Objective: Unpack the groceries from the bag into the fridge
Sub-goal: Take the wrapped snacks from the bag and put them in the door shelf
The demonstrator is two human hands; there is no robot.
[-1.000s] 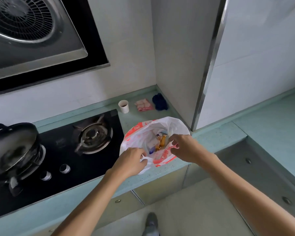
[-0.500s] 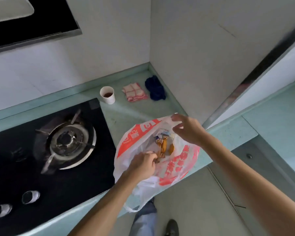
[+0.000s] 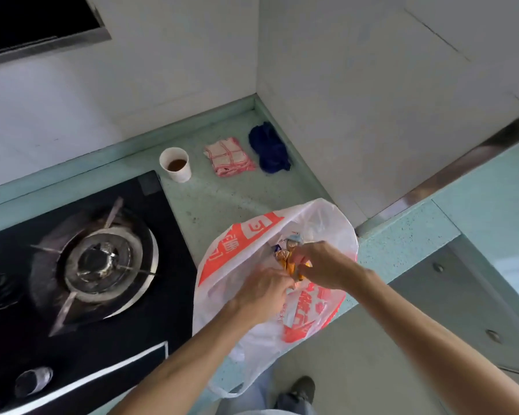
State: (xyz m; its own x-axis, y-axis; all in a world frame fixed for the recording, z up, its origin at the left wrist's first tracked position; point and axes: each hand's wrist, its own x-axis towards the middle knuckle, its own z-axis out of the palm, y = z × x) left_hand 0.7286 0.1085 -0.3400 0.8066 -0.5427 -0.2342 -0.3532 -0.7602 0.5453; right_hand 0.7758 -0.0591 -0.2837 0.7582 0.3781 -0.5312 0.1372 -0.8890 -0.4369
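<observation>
right hand (image 3: 321, 265) has dropped from the rim into the plastic bag (image 3: 252, 238) on the counter edge (image 3: 402, 244), fingers closing on orange packets (image 3: 289, 263); left hand (image 3: 264, 290) pinches the rim open. unpacking is just starting.

Both hands are covering much of the open mouth of the white-and-red plastic bag (image 3: 240, 244), so only an orange-wrapped packet (image 3: 289, 263) and a bluish scrap are peeking out, too blurred to name. The left hand (image 3: 262, 292) is hiding its own fingertips in the plastic, and whether the right hand (image 3: 321, 265) is pinching the packet or just touching it is staying unclear. The range hood (image 3: 39, 22) and the stove knobs (image 3: 33, 380) are running off the frame's edges.
</observation>
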